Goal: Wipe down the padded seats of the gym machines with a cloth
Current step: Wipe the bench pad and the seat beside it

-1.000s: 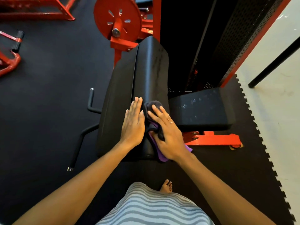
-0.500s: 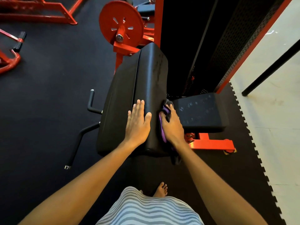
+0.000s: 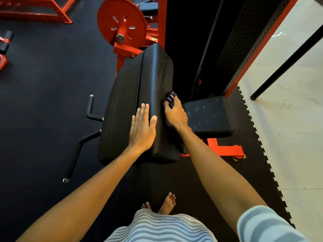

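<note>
"Where's the cloth (image 3: 169,98) just now?"

"Bunched in the person's right hand (image 3: 175,114). The fingers are curled round it, and it's pressed against the right-hand side face of the big black padded seat (image 3: 153,74), about halfway along. It's a dark cloth with some purple showing at the fingertips. A loose end hangs down below the wrist, beside the pad's near corner."

"And the other one?"

"The left hand (image 3: 143,127) lies flat on top of the same pad, near its close end. The fingers are straight and together, the thumb is spread towards the right edge, and it's gripping nothing. The two hands sit near each other, with the pad's rounded edge between them."

"What's around the machine?"

"A smaller black pad (image 3: 211,117) sits lower down, just right of the wrist, and it's dotted with pale marks. Beyond the seat's far end there's a red wheel (image 3: 121,23) on a red frame. A bent black handle (image 3: 90,109) sticks out on the left. It all stands on dark rubber matting (image 3: 43,81), whose toothed edge meets a pale tiled floor (image 3: 297,137) on the right. The person's bare feet (image 3: 167,203) are on the mat, close to the seat's near end."
</note>
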Tool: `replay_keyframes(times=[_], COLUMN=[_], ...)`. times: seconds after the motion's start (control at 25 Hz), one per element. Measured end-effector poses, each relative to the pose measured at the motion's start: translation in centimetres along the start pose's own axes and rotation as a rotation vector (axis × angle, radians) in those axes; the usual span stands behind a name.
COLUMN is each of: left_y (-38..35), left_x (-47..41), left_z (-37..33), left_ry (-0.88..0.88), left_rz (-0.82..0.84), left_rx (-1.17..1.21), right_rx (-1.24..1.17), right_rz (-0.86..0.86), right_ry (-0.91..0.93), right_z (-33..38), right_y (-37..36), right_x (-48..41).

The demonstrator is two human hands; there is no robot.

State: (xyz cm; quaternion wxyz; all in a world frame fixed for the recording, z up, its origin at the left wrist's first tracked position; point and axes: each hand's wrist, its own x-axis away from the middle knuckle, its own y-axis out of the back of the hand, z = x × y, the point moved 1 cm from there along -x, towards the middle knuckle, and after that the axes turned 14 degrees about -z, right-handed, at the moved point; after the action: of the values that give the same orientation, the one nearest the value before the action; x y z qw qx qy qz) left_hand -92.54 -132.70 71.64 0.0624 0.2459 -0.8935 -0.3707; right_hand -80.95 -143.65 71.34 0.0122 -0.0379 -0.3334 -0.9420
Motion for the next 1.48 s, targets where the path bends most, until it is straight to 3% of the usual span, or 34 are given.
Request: replay_keyframes(times=[0.12,0.44,0.84,1.0,1.12,1.24,1.48], left_y=[0.0,0.2,0.3,-0.2,-0.6,-1.0,-1.8], left_x=[0.2,0.1,-0.4,-2.0,-2.7,-2.6,-3.0], left_z=[-0.1,0.0,-0.4,-2.1,-2.4,-2.5,-4.4], left_ry=[0.001,-0.018,0.035,0.13,0.158,0.166,0.28], left_rz=[-0.003,-0.014,0.015,-0.037,-0.045,-0.055,-0.127], left_rx=[0.007,-0.018,-0.053,-0.048,-0.059,-0.076,-0.235], right_rx=[-0.027,-0.088,-0.028,-0.012,-0.083,-0.085,-0.072], right_rz=[0.052,-0.034,-0.088,-0.021,0.113,0.2,0.212], right_ry=[-0.172,-0.187,0.094,0.434,0.737,0.912,0.702], right_z=[-2.1,-7.1,-0.1,1.5,-1.6,-4.2,1.2], right_y=[0.4,1.3,-1.7,-1.9,-0.1,0.5,-2.7], right_x=[1.2,10.2,-3.1,-3.0,-1.1,-4.1,-13.8])
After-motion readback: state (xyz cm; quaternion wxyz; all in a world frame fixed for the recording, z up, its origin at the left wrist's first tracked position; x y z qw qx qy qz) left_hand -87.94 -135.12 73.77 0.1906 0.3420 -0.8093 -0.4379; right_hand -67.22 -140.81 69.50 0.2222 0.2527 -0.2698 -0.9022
